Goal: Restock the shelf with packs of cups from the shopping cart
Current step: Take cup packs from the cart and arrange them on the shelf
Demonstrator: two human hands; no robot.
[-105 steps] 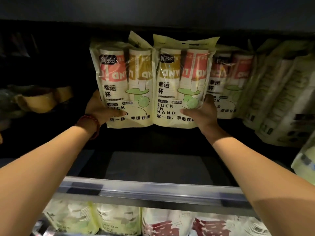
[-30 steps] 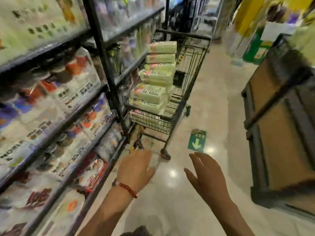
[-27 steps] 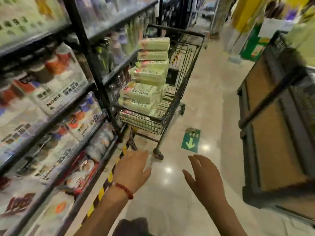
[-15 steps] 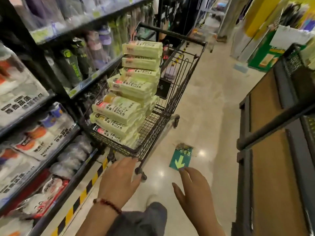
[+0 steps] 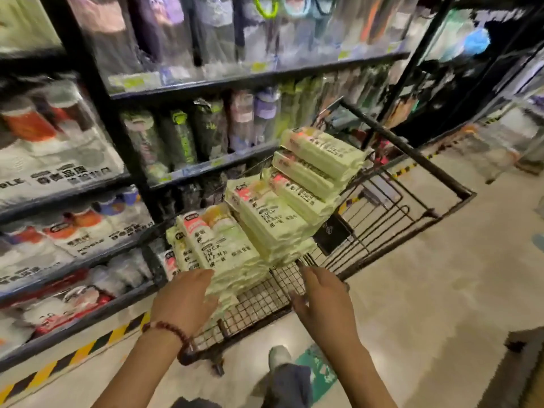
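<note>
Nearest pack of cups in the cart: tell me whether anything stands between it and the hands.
Nothing visible does. The nearest pack lies uppermost, above the cart rim; the open left hand is at its near edge, the open right hand over bare wire beside it.

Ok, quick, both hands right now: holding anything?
Left hand: open, at the nearest pack of cups, not gripping it.
Right hand: open, holding nothing, over the shopping cart.

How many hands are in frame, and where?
2: left hand at the nearest pack's front edge; right hand above the cart's bare mesh. Both open, holding nothing.
</note>
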